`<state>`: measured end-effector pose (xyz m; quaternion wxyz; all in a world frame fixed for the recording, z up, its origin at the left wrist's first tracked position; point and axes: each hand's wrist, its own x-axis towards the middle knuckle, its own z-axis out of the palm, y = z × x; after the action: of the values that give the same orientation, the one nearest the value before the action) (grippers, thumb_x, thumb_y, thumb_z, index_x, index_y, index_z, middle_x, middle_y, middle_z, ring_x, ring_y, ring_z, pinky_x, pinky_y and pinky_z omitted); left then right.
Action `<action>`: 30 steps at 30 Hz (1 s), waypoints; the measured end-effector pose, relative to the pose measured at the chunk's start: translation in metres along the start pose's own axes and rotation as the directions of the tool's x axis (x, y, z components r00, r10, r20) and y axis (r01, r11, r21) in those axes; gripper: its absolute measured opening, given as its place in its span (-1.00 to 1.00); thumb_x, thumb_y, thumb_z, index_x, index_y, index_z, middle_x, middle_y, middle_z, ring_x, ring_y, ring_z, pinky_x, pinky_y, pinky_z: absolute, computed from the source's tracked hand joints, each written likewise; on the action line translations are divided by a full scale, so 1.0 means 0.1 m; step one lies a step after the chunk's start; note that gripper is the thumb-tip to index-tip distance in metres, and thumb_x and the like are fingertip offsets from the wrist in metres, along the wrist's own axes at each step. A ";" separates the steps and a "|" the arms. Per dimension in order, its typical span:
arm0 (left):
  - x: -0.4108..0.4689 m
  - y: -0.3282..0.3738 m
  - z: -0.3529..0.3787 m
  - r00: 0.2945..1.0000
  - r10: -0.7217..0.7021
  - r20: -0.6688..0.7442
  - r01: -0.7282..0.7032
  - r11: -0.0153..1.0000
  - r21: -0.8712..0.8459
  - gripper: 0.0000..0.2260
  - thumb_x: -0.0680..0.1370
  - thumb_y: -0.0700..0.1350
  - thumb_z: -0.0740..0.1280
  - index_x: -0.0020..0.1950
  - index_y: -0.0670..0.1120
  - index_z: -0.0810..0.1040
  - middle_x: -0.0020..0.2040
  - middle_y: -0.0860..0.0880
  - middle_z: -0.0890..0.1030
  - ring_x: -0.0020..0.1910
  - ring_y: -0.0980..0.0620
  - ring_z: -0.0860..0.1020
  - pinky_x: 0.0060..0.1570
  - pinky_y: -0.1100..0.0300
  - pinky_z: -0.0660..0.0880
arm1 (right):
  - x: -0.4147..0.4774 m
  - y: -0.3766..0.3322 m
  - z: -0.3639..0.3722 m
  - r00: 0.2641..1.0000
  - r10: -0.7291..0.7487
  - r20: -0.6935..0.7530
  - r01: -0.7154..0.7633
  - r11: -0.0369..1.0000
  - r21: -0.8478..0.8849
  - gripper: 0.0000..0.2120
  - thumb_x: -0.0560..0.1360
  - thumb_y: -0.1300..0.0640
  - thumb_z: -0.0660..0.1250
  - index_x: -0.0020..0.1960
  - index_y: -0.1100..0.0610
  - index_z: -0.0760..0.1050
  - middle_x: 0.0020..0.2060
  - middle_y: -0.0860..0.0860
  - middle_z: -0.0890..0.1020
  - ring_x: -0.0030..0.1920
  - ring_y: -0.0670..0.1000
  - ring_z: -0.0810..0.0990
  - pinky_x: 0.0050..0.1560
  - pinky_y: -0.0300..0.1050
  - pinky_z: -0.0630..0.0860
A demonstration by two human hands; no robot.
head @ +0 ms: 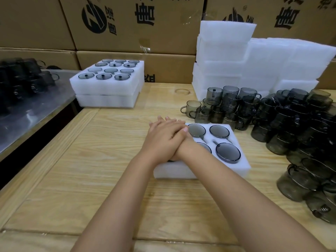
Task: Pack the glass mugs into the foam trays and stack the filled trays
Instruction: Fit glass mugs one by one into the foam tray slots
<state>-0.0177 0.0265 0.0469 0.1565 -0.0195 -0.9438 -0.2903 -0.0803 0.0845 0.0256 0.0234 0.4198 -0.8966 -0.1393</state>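
In the near tray (241, 167), four mugs (228, 153)

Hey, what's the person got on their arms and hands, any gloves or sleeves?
Nothing that shows: the left hand and right hand are bare, with no gloves, rings or watch, and no sleeve reaches into the frame.

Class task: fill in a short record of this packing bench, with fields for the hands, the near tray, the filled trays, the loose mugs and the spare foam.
hands: left hand crossed over right hand, flat on the left side of the foam tray
foam tray: on wooden table, four mugs showing
filled trays: two stacked, back left; top holds twelve mugs
loose mugs: heaped at right
spare foam: stacked behind them
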 end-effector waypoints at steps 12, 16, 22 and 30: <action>0.04 0.09 0.03 0.965 -0.147 -0.218 0.147 0.989 -0.019 -0.54 0.62 0.10 -0.03 0.42 -0.04 0.38 0.50 -0.02 0.28 0.51 0.07 0.14 0.46 0.10 0.01 | -0.03 0.11 -0.09 0.995 -0.035 -0.092 0.057 0.966 0.251 -0.39 0.59 -0.03 0.06 0.54 0.14 -0.08 0.53 0.07 0.03 0.52 0.00 -0.02 0.49 0.05 -0.04; -0.01 0.15 0.08 0.941 -0.212 -0.266 0.124 0.942 -0.311 -0.58 0.67 0.03 0.03 0.47 -0.13 0.29 0.47 -0.09 0.33 0.47 0.01 0.23 0.44 0.11 0.13 | -0.16 0.11 -0.19 0.992 0.101 -0.072 0.018 0.459 0.888 -0.67 0.63 0.18 0.05 0.38 0.17 0.29 0.30 0.07 0.43 0.32 0.03 0.36 0.39 0.02 0.22; -0.09 0.26 0.24 0.989 -0.109 0.100 0.092 0.982 0.163 -0.41 0.57 0.29 -0.05 0.55 0.06 0.07 0.54 -0.07 0.21 0.53 -0.06 0.07 0.48 -0.11 -0.05 | -0.73 0.74 -0.11 0.746 0.583 -0.321 0.008 0.475 0.880 -0.69 0.61 0.21 0.11 0.28 0.13 0.49 0.24 0.07 0.55 0.23 -0.04 0.45 0.23 -0.18 0.31; -0.30 0.67 0.73 0.993 0.022 0.114 -0.080 0.840 0.537 -0.30 0.50 0.29 -0.23 0.54 -0.04 0.14 0.55 -0.16 0.14 0.53 -0.27 0.01 0.37 -0.35 -0.19 | -1.06 0.97 0.32 0.810 0.585 0.023 -0.188 0.223 0.957 -0.65 0.62 -0.05 0.10 0.29 0.03 0.49 0.47 -0.01 0.28 0.44 -0.07 0.26 0.28 -0.23 0.20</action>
<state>-0.0012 0.1242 0.0167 0.1143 -0.0149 -0.9933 -0.0067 -0.0888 0.2315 0.0286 -0.0295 0.1301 -0.8651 0.4835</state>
